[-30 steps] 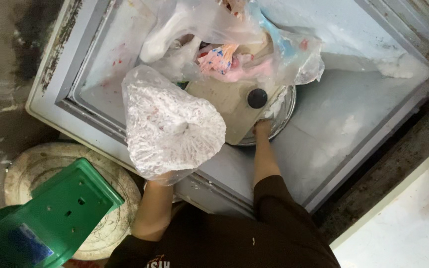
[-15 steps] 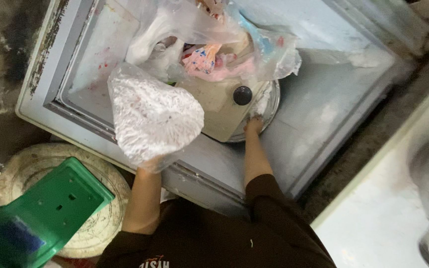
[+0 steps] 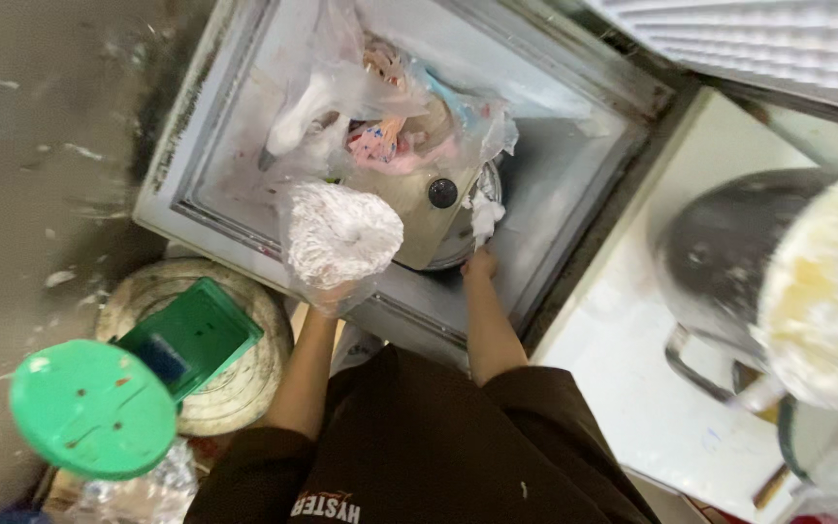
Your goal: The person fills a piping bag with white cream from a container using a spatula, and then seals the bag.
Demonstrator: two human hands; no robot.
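Note:
I look down into an open chest freezer (image 3: 574, 175). My left hand (image 3: 334, 295) grips the bottom of a clear plastic bag of white frozen food (image 3: 339, 235) and holds it over the freezer's front edge. My right hand (image 3: 480, 264) reaches inside and touches the rim of a round metal pot (image 3: 466, 239), whose beige lid with a black knob (image 3: 442, 193) sits tilted on top. Clear bags of pink and white packets (image 3: 390, 126) lie piled over the pot.
A green plastic stool (image 3: 191, 335) stands on a round woven mat (image 3: 244, 388) at the lower left, next to a green round lid (image 3: 92, 409). A white counter (image 3: 652, 388) on the right carries a dark metal pot (image 3: 720, 262) and a pale round container (image 3: 821, 286).
The view has swung right, bringing the counter and pots into sight. The bag in my left hand has turned end-on toward me. My right hand stays at the pot's rim.

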